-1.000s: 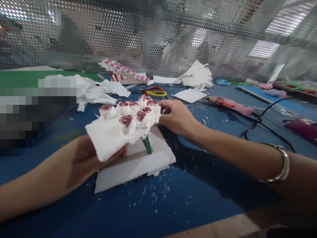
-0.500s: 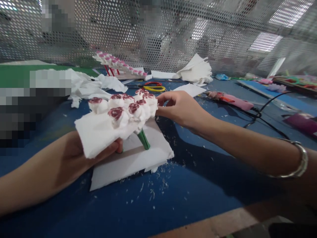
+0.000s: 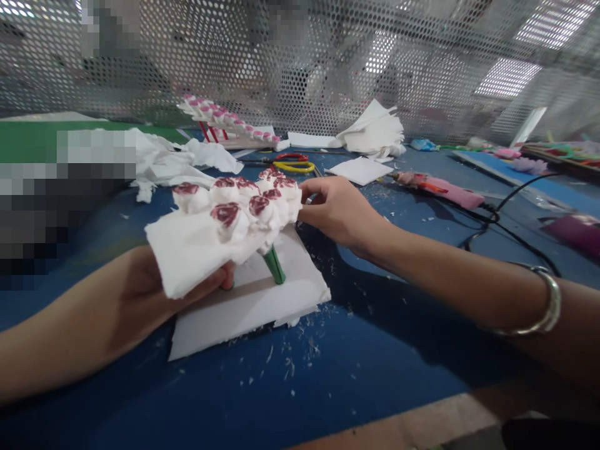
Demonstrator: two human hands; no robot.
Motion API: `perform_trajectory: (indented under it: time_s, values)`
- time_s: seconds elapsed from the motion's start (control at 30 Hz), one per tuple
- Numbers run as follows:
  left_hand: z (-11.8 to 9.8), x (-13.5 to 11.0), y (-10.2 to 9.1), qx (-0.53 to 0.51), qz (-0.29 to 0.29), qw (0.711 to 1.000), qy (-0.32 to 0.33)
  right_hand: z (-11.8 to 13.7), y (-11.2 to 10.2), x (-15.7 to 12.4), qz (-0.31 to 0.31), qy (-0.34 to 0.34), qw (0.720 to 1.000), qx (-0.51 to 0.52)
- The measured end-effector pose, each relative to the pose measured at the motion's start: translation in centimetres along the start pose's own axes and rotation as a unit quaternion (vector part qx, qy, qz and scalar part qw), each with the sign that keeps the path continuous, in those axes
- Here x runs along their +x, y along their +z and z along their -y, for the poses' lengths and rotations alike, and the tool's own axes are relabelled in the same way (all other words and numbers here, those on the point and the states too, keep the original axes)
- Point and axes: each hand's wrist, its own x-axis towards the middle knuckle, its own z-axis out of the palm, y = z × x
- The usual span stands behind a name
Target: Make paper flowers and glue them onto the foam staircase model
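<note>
A craft model is in front of me: a tilted white panel (image 3: pixel 185 256) carries rows of puffy white tufts with dark red tops (image 3: pixel 226 214). Below it, a green leg (image 3: pixel 274 265) stands on a flat white base (image 3: pixel 244 319). My left hand (image 3: pixel 147 275) is closed under the panel's near left side, its fingertips showing beneath the edge. At the far right end, my right hand (image 3: pixel 340 212) has its thumb and index finger bent together against the tufts. Whatever lies between those fingertips is hidden by the model.
Behind are scissors with red and yellow handles (image 3: pixel 294 165), crumpled white sheets (image 3: pixel 164 159), stacked white sheets (image 3: pixel 372 131) and a similar pink-topped model (image 3: pixel 229 119). A pink corded tool (image 3: pixel 440 187) lies right, its black cable looping. White scraps dot the blue table (image 3: pixel 375 369). Perforated metal (image 3: pixel 262 56) stands behind.
The view has shifted slightly, so the model sits a little further right. My right forearm has dropped slightly, with its bracelet lower and further left. Both hands keep their places at the model.
</note>
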Motion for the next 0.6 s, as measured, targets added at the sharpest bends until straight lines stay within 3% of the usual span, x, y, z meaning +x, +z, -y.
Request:
perform_trajectory:
  time_s: [0.23,0.4,0.6]
  values:
    - [-0.09,0.02,-0.01,-0.013,-0.01,0.998,0.058,-0.01,0.06,-0.05,-0.002,0.024,1.0,0.004]
    - [0.38,0.02,-0.13,-0.019,0.024,0.992,0.122,0.05,0.09,0.01,0.006,0.035,0.999,-0.001]
    - [0.45,-0.03,-0.07,-0.048,0.032,0.988,0.142,0.22,0.1,0.0,0.005,0.038,0.999,-0.037]
